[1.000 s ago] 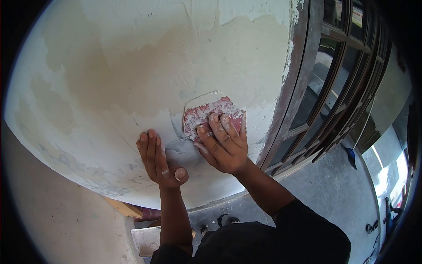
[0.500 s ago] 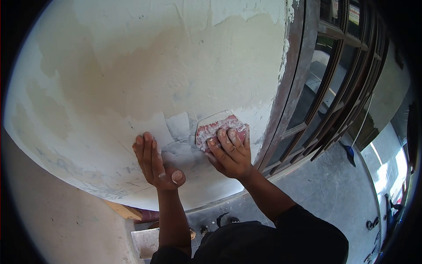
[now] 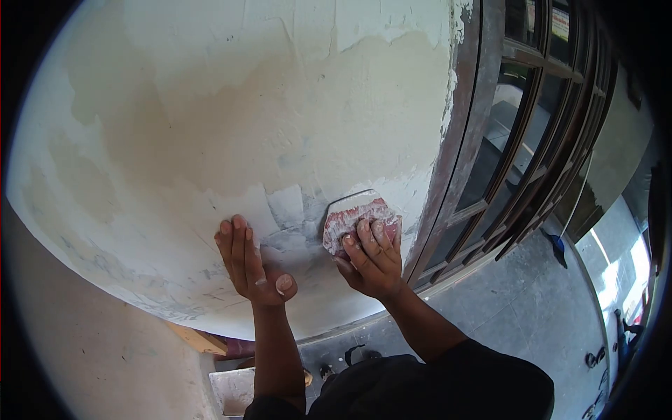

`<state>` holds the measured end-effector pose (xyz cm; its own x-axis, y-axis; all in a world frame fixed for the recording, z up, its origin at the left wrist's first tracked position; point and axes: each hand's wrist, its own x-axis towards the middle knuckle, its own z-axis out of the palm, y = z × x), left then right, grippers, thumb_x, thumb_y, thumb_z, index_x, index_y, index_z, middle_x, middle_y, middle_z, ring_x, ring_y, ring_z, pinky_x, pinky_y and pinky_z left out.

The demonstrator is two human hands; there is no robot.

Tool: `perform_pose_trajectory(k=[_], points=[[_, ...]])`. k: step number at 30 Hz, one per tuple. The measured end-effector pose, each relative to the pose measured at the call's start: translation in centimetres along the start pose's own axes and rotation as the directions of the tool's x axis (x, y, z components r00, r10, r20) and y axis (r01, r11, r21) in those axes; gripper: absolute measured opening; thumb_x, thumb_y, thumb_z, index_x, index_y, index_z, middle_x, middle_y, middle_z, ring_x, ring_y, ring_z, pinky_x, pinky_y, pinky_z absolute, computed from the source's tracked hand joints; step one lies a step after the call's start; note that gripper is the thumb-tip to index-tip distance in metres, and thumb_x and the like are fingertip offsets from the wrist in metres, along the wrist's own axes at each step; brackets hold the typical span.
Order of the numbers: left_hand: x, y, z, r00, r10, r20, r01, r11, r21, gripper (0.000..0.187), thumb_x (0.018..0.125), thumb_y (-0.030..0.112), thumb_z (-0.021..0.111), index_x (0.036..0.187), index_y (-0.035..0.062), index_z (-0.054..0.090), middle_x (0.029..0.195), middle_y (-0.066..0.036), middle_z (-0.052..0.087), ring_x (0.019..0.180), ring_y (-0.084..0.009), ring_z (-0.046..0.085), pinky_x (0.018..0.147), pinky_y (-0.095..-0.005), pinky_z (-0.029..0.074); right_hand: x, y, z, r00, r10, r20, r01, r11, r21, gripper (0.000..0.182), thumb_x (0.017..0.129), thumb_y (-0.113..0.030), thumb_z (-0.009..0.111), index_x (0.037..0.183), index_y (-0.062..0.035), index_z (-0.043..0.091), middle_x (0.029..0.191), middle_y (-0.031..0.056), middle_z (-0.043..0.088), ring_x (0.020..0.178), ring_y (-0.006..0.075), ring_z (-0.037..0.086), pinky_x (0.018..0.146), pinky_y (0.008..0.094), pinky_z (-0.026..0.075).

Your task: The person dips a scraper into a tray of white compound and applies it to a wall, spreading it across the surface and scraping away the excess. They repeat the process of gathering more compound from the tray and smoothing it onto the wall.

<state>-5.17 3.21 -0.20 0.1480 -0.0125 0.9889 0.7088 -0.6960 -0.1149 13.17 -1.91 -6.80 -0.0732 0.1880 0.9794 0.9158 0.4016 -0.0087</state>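
Note:
My right hand grips a red putty scraper whose face is smeared with white filler. The scraper's broad edge points up the wall, near the wooden frame. To the left, my left hand is stretched out against the wall, its fingers straight and the thumb sticking out, with nothing held. White filler marks the fingers and thumb. Between the two hands lies a patch of rough, streaked filler, with grey showing through. Larger beige areas spread above.
A dark wooden frame with glass panes borders the wall on the right. Below, a whitish container stands beside my left forearm. A blue-headed broom rests on the grey tiled floor.
My right hand has moved slightly down and to the right with the scraper, whose upper edge shows as a darker line now. My left hand stays nearly in place.

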Motion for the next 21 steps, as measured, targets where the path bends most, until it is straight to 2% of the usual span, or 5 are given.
perform_pose_trajectory(k=[5, 9, 11, 14, 21], points=[[-0.1, -0.2, 0.0, 1.000, 0.011, -0.009, -0.011, 1.000, -0.012, 0.061, 0.096, 0.039, 0.021, 0.122, -0.0101, 0.046, 0.121, -0.028, 0.054, 0.119, -0.0436, 0.048, 0.103, -0.0545, 0.033, 7.5, -0.5, 0.0, 0.991, -0.080, -0.109, 0.081, 0.997, -0.001, 0.041, 0.074, -0.024, 0.073, 0.111, -0.0077, 0.066, 0.126, 0.0198, 0.055, 0.126, 0.0360, 0.044, 0.107, 0.0526, 0.022], [0.0, 0.0, 0.1, 1.000, -0.020, -0.013, 0.019, 0.999, -0.028, 0.061, 0.095, 0.040, 0.022, 0.123, -0.0095, 0.046, 0.121, -0.028, 0.054, 0.119, -0.0436, 0.048, 0.103, -0.0546, 0.033, 6.6, -0.4, 1.1, 0.993, -0.087, -0.083, 0.085, 0.996, -0.021, 0.040, 0.075, -0.025, 0.072, 0.110, -0.0082, 0.066, 0.125, 0.0192, 0.056, 0.126, 0.0354, 0.043, 0.107, 0.0535, 0.022], [-0.1, -0.1, 0.0, 1.000, -0.017, -0.004, 0.017, 0.999, -0.027, 0.061, 0.095, 0.040, 0.023, 0.123, -0.0092, 0.045, 0.121, -0.028, 0.054, 0.120, -0.0435, 0.047, 0.103, -0.0545, 0.032, 3.4, -1.0, 1.1, 1.000, -0.012, -0.013, 0.012, 1.000, 0.012, 0.041, 0.073, -0.026, 0.073, 0.111, -0.0133, 0.066, 0.124, 0.0113, 0.058, 0.122, 0.0270, 0.047, 0.102, 0.0627, 0.025], [-0.1, -0.1, 0.0, 1.000, -0.019, 0.006, 0.019, 1.000, -0.022, 0.062, 0.095, 0.041, 0.022, 0.124, -0.0090, 0.045, 0.122, -0.028, 0.053, 0.120, -0.0433, 0.047, 0.104, -0.0542, 0.032, 3.3, -1.5, 0.3, 0.996, -0.067, -0.051, 0.067, 0.998, 0.008, 0.038, 0.076, -0.026, 0.071, 0.110, -0.0093, 0.067, 0.124, 0.0196, 0.056, 0.126, 0.0346, 0.043, 0.108, 0.0554, 0.020], [-0.1, -0.1, -0.1, 1.000, -0.010, 0.012, 0.010, 1.000, -0.025, 0.063, 0.096, 0.042, 0.021, 0.123, -0.0090, 0.045, 0.123, -0.028, 0.053, 0.121, -0.0428, 0.046, 0.104, -0.0541, 0.031, 7.7, -1.7, 1.4, 0.991, -0.106, -0.087, 0.108, 0.994, 0.019, 0.039, 0.075, -0.023, 0.072, 0.111, -0.0096, 0.067, 0.126, 0.0191, 0.056, 0.127, 0.0332, 0.044, 0.107, 0.0546, 0.021]])
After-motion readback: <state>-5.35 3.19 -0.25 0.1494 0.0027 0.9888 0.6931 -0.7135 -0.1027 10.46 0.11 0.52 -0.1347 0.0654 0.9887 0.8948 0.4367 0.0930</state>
